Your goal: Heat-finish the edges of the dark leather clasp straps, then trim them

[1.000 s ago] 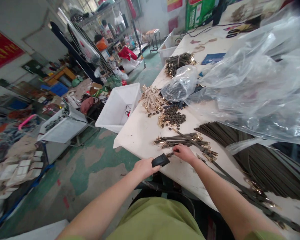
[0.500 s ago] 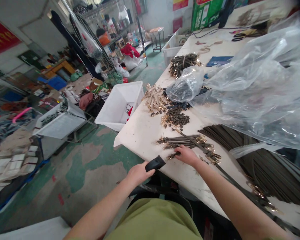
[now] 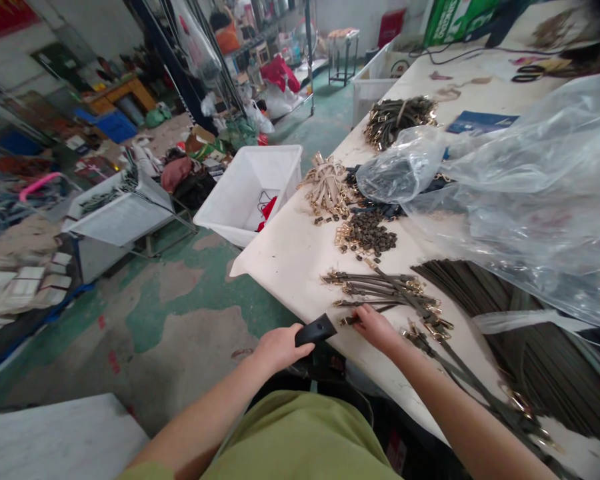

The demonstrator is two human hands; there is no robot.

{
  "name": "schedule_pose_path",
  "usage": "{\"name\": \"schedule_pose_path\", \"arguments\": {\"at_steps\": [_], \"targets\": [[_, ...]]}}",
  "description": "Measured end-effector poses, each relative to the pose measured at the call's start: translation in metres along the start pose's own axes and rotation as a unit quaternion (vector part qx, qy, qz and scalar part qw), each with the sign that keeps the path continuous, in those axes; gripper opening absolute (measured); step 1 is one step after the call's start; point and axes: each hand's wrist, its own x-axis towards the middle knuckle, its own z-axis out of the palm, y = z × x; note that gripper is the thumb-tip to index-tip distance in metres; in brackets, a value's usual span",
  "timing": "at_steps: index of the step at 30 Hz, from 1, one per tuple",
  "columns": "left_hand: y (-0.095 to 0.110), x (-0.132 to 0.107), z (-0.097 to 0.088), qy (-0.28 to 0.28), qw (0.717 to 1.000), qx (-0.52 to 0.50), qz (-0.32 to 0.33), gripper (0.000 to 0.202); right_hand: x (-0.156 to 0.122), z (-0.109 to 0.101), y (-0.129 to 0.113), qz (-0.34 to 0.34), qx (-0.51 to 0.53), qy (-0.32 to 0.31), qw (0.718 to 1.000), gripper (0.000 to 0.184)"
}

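Observation:
My left hand point(image 3: 283, 348) is closed around a black, blocky object point(image 3: 316, 330) just off the table's front edge; its exact kind is not clear. Close to it, my right hand point(image 3: 377, 327) pinches a short dark olive strap point(image 3: 350, 321) with a gold-coloured metal end, low over the table. Just beyond lies a row of similar straps point(image 3: 380, 288) with gold buckles. Behind these sits a heap of small dark olive loops point(image 3: 373, 230) with some gold rings. Longer olive straps point(image 3: 467, 363) run along the table beside my right forearm.
On the white table point(image 3: 275, 260) are beige straps point(image 3: 327, 180), a tied dark bundle point(image 3: 400, 121), clear plastic sheeting point(image 3: 530, 180), scissors point(image 3: 527, 73) and a broad stack of olive strips point(image 3: 545, 360). A white bin point(image 3: 225, 193) stands against its left side.
The view has shifted, so the table's things sit a little further right. My right hand is slightly nearer the front edge, and a strap now shows lying just beyond it. My left hand keeps its hold.

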Motion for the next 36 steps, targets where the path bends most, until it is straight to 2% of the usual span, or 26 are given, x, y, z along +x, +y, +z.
{"name": "schedule_pose_path", "arguments": {"at_steps": [3, 8, 11, 18, 21, 24, 28, 32, 36], "targets": [[-0.001, -0.003, 0.001, -0.016, 1.0, 0.0, -0.001, 0.045, -0.004, -0.005, -0.003, -0.021, 0.027, -0.02, 0.999, 0.027], [-0.003, -0.005, -0.001, -0.016, 1.0, -0.003, -0.001, 0.046, -0.003, -0.016, -0.024, -0.061, -0.072, -0.007, 0.996, 0.022], [-0.003, -0.006, -0.001, -0.01, 1.0, -0.004, 0.001, 0.045, -0.001, -0.012, -0.037, -0.087, -0.082, -0.009, 0.993, 0.021], [0.002, -0.011, -0.001, -0.016, 1.0, 0.005, 0.0, 0.045, 0.003, -0.003, -0.053, -0.115, -0.064, -0.057, 0.99, 0.026], [0.006, -0.012, -0.004, -0.016, 1.0, 0.02, 0.01, 0.042, 0.0, -0.006, -0.044, -0.099, -0.047, -0.022, 0.994, 0.031], [0.014, -0.008, -0.004, -0.004, 0.999, 0.045, 0.021, 0.044, -0.005, -0.008, -0.019, -0.027, -0.034, 0.041, 0.998, 0.028], [0.04, 0.015, -0.005, 0.006, 0.996, 0.081, 0.029, 0.048, -0.008, 0.0, 0.013, 0.016, 0.038, 0.061, 0.997, 0.021], [0.072, 0.043, -0.013, -0.017, 0.994, 0.101, 0.048, 0.045, -0.006, 0.005, 0.022, 0.023, 0.081, 0.066, 0.994, 0.017], [0.082, 0.05, -0.022, -0.047, 0.992, 0.115, 0.031, 0.045, -0.005, 0.003, 0.023, 0.028, 0.095, 0.066, 0.993, 0.014]]}}
